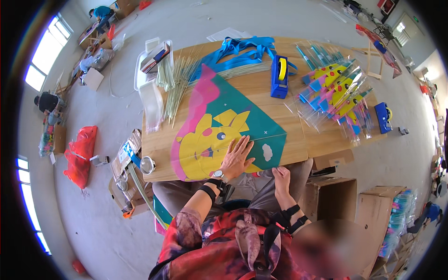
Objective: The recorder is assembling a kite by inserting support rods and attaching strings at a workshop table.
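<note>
A kite sheet in teal, pink and yellow, printed with a yellow cartoon figure and a small white cloud, lies spread on the wooden table. My left hand rests flat on it, fingers stretched out. A thin line or rod runs across the sheet from those fingers toward its right corner. At the near edge of the table, my right hand is closed, its fingertips pinched at the lower right edge of the sheet. Exactly what lies between those fingertips is partly hidden.
Behind the sheet lie blue ribbon and thin sticks. A blue tape dispenser stands beside bagged kites; another dispenser sits at the right edge. A white plastic tub is left; an open cardboard box is below.
</note>
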